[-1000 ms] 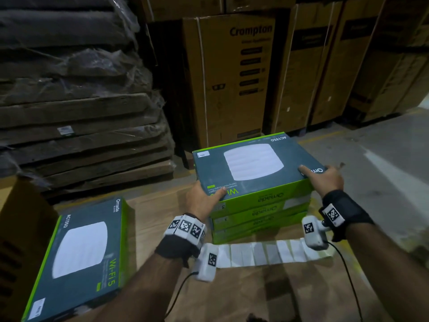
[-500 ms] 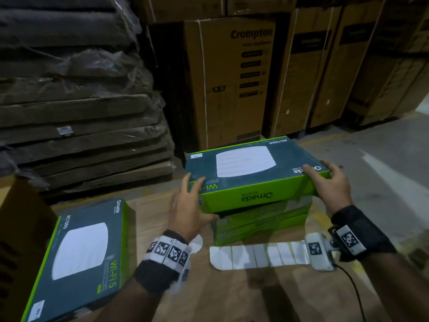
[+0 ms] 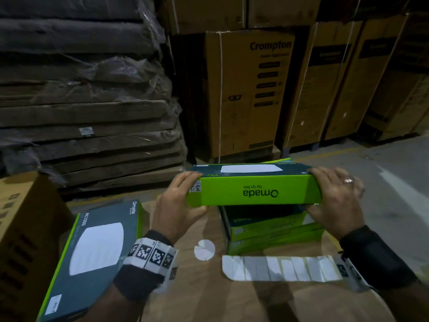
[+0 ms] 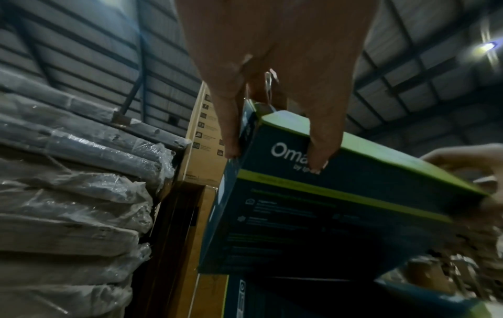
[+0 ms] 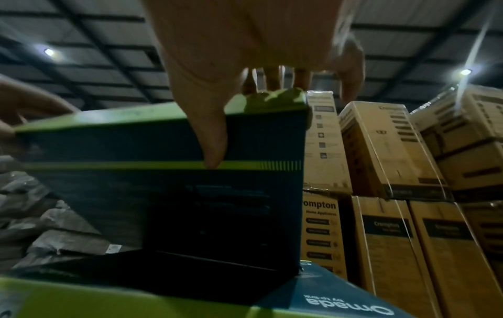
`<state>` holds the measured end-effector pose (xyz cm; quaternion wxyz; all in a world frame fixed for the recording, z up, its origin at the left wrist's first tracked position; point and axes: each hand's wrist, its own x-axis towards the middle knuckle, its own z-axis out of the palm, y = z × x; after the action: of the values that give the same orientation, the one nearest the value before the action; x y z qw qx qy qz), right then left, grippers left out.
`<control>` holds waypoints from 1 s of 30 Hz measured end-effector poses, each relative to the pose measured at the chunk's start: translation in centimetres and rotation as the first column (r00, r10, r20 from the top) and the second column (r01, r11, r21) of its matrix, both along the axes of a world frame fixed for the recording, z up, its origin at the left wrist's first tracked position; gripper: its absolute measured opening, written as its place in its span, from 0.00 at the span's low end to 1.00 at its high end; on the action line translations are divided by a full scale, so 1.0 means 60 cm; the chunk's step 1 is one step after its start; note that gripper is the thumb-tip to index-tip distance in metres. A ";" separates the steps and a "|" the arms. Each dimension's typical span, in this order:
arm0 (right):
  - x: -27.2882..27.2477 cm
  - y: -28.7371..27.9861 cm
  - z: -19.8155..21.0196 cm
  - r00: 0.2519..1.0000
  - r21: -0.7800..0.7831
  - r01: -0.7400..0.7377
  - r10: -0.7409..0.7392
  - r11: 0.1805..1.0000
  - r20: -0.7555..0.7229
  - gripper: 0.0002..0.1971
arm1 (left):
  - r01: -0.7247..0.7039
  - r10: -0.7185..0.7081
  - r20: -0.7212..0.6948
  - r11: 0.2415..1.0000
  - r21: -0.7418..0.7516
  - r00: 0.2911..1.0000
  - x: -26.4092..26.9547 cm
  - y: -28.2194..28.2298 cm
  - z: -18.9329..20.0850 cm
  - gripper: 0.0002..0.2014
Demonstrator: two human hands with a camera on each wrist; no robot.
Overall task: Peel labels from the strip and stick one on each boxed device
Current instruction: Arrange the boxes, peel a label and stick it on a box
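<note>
Two hands on one item, as I see it from my station. Item 1: lifted box (image 3: 253, 190), green and dark teal, "Omada" printed upside down on the green side facing me, held clear above the stack with its front edge tipped down. My left hand (image 3: 176, 205) grips its left end, fingers over the top edge and thumb under; the left wrist view shows fingertips (image 4: 317, 159) curled onto the dark face beside the "Oma" lettering. My right hand (image 3: 334, 198) grips the right end the same way, a ring on one finger; in the right wrist view the thumb (image 5: 211, 139) lies across the dark face. Both grips closed around the box.

Item 2: stack of boxes (image 3: 274, 231), same make, directly beneath the lifted one, resting on the brown cardboard surface (image 3: 209, 298).

Item 3: label strip (image 3: 278, 268), white, lying flat on the surface just in front of the stack, touching neither hand.

Item 4: round white sticker backing (image 3: 204, 249), on the surface left of the strip's end; what it is exactly I cannot tell.

Item 5: single box (image 3: 97, 256), flat at my left, a small white label at its near corner.

Item 6: tall brown cartons (image 3: 250, 89) marked "Crompton" behind. Wrapped flat packs (image 3: 81, 101) stacked rear left.
</note>
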<state>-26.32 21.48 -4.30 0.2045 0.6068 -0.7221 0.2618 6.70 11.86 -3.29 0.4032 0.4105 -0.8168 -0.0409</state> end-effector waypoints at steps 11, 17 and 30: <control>0.031 -0.045 0.037 0.952 -0.084 -0.297 0.289 0.951 -0.095 0.35 | -0.075 0.156 0.360 0.970 -0.229 0.920 0.000 -0.017 0.019 0.36; 0.071 -0.045 0.063 0.926 -0.117 -0.375 0.376 0.920 -0.012 0.32 | -0.107 0.226 0.363 0.941 -0.320 0.904 -0.033 -0.003 0.041 0.38; 0.140 -0.042 0.101 0.914 -0.149 -0.406 0.403 0.902 -0.055 0.30 | -0.099 0.206 0.269 0.927 -0.362 0.941 -0.022 0.024 0.071 0.33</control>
<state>-17.91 18.95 1.78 0.2011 0.7284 -0.5552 0.3476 5.40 13.28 0.94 0.3410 0.3982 -0.8284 0.1971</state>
